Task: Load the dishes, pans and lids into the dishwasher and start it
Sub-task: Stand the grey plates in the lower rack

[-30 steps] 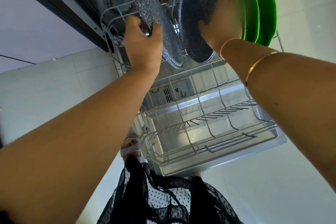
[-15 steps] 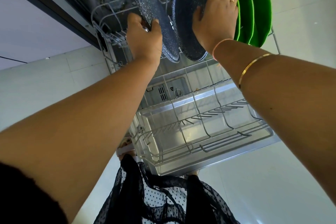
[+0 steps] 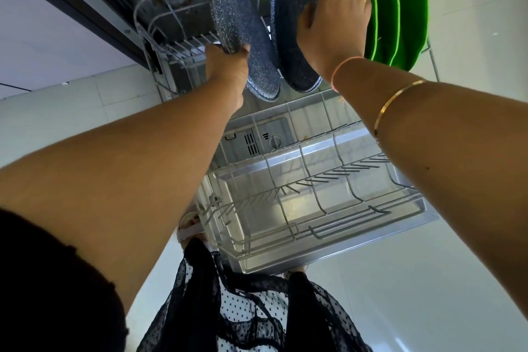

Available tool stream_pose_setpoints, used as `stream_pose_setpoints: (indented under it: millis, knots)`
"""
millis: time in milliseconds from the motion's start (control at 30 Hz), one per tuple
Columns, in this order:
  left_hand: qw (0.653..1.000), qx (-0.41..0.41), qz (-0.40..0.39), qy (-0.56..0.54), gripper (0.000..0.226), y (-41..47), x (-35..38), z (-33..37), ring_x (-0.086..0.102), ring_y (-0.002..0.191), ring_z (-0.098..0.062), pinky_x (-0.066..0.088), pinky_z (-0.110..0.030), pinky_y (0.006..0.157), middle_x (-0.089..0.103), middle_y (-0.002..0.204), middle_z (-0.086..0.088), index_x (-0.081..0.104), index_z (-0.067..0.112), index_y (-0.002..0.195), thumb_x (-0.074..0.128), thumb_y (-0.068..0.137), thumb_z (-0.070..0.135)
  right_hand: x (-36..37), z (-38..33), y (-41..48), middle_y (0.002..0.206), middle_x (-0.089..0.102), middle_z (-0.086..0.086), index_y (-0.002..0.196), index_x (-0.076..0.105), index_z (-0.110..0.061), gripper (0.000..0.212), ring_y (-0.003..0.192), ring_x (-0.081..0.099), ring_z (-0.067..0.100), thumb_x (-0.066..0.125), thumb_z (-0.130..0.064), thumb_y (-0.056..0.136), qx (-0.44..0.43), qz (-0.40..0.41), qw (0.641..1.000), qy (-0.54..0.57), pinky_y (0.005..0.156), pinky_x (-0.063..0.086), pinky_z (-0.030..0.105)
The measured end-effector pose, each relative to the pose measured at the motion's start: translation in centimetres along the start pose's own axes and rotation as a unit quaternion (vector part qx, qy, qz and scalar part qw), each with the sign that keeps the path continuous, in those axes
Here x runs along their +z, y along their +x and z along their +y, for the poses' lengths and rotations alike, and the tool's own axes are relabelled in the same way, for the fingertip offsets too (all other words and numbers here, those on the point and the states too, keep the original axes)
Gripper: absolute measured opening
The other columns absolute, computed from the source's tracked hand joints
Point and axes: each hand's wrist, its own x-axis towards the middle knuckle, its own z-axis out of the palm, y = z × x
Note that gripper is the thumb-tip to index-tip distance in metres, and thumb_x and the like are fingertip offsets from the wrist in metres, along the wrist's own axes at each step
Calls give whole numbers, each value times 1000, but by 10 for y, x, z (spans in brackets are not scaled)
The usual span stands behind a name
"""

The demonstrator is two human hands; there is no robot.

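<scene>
Pale floor tiles [image 3: 457, 294] all round; dishwasher door [image 3: 274, 128] down, lower rack [image 3: 314, 226] out over it. Your left hand [image 3: 227, 68] grips the rim of the left pan [image 3: 243, 28], on edge in the far tines. Your right hand [image 3: 334, 23] clasps the right pan [image 3: 287, 37], thumb over its rim, fingers behind, just beside the green plates [image 3: 400, 8]. Looks part loaded: plates racked, pans being seated. No lids visible, near tines bare, start not yet done.
</scene>
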Motion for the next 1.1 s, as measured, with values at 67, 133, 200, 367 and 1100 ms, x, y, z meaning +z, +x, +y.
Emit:
stream_pose_setpoints:
  millis: [67, 133, 200, 367, 1100]
  knots:
    - [1000, 0, -7, 24, 29, -2, 0, -1, 47, 94, -16, 45, -39, 96, 46, 87, 8, 34, 15, 102, 61, 90, 16, -1, -2, -1, 145, 33, 13, 144, 27, -10, 59, 135, 29, 32, 41, -24, 88, -4, -14, 1000, 1, 111, 28, 43]
    - [999, -1, -9, 30, 34, -8, 1, -1, 43, 96, -17, 43, -37, 99, 51, 102, 4, 34, 13, 107, 63, 89, 15, -2, -5, -4, 147, 29, 15, 144, 27, -9, 60, 137, 26, 33, 44, -24, 88, -2, -27, 1000, 4, 112, 26, 45]
    - [999, 6, -9, 45, 43, -15, 2, 1, 39, 101, -17, 35, -26, 96, 46, 130, -7, 34, 11, 116, 65, 87, 15, -3, -7, -7, 150, 23, 16, 144, 25, -9, 62, 139, 22, 34, 46, -24, 89, 0, -43, 999, 3, 113, 24, 45]
    - [999, 19, 15, 42, 63, -25, -7, 2, 46, 112, -18, 36, -19, 89, 43, 131, -10, 27, 9, 134, 67, 85, 13, -13, -9, -12, 152, 17, 18, 145, 21, -9, 65, 142, 15, 35, 47, -22, 87, -7, -57, 998, -20, 117, 14, 47]
    - [871, 303, 96, 375, 41, -256, -180, 108, 43, 119, -31, 27, -25, 93, 49, 128, -15, 45, 3, 130, 50, 89, 4, -228, -165, -120, 123, 54, 31, 122, 55, 5, 62, 113, 55, 45, 76, -2, 64, -328, -148, 933, -7, 92, 50, 48]
